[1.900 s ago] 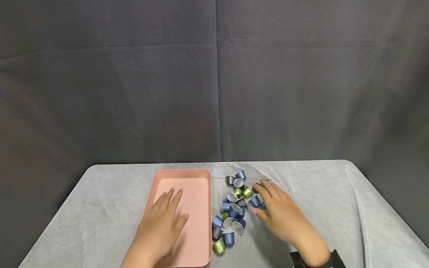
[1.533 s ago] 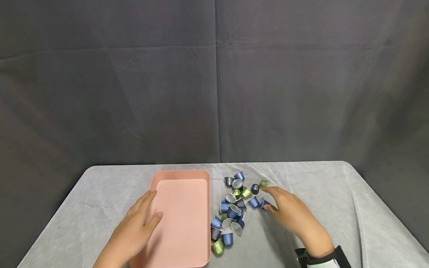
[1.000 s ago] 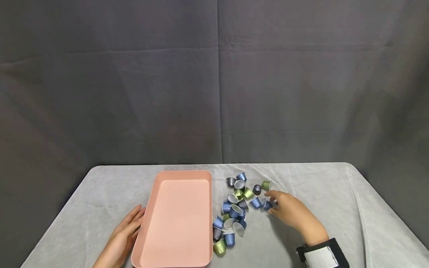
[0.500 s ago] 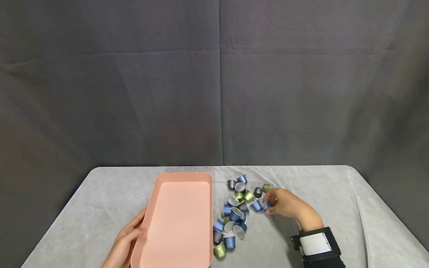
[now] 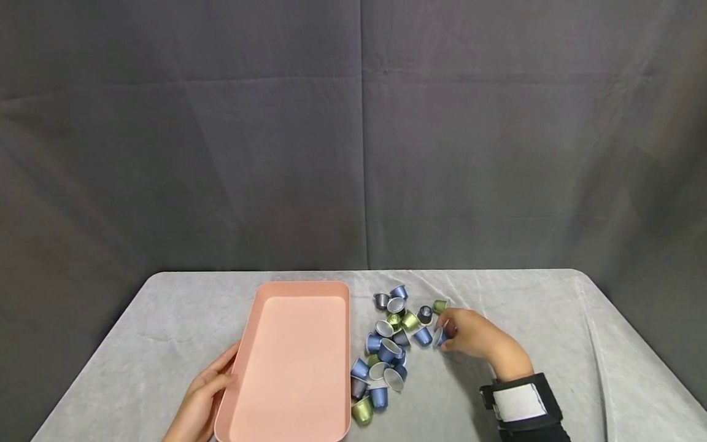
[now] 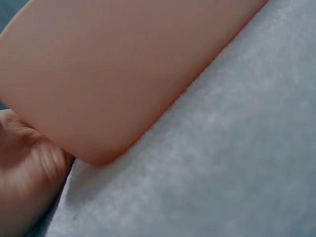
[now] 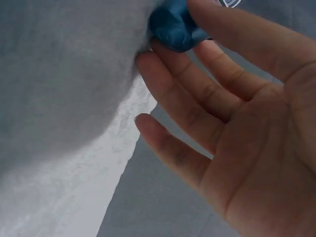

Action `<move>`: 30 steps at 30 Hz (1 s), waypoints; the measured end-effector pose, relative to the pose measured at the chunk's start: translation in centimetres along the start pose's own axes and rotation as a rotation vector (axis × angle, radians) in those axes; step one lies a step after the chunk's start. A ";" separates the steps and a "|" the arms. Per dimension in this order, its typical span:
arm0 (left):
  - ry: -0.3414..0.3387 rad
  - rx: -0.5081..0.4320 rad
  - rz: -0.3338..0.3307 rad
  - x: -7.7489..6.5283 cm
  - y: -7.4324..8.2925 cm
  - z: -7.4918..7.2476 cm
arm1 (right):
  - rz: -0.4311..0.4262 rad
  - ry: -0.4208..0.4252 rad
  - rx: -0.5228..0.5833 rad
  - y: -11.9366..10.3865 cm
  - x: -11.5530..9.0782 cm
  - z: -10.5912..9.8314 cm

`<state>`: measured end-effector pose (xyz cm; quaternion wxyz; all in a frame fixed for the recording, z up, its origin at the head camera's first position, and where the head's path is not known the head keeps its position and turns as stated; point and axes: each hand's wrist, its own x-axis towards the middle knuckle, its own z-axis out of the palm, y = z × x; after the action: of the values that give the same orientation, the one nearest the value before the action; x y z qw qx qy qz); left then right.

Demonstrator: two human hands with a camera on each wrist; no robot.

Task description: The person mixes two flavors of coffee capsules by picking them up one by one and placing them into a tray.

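In the head view a pink tray lies on the table, its inside bare. My left hand grips its left rim, thumb on top and fingers along the outer side. The left wrist view shows the tray's outer wall up close, with part of the palm beside it. My right hand pinches a blue coffee capsule at the right side of a loose group of capsules. In the right wrist view the blue capsule sits between thumb and fingertips, the little finger held away from it.
Several blue, green and dark grey capsules lie between the tray and my right hand, some tipped over. A green capsule is just behind the right fingers. A grey cloth covers the table; a dark curtain hangs behind.
My left hand has moved from above the tray to its left side and taken hold of the rim. The right hand has come down at the capsules and closed on the blue one.
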<state>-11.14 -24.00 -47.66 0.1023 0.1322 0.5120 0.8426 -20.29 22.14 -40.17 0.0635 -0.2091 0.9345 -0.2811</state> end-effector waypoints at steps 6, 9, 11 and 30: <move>-0.003 0.022 0.049 -0.1 -0.1 0.0 | 0.020 0.016 -0.035 -1.1 -0.1 -0.2; 0.042 0.054 0.054 -0.1 -0.1 0.2 | 0.030 0.020 -0.049 -1.8 -0.2 -0.5; 0.074 0.070 0.049 -0.1 -0.1 0.2 | 0.036 0.019 -0.059 -2.4 -0.4 -0.8; 0.122 0.123 0.021 0.0 0.1 0.3 | -0.144 0.099 -0.244 -10.0 -1.2 0.8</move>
<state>-11.01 -23.80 -47.49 0.0539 0.0918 0.5665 0.8172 -15.43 14.72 -35.33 -0.0287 -0.2676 0.9463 -0.1791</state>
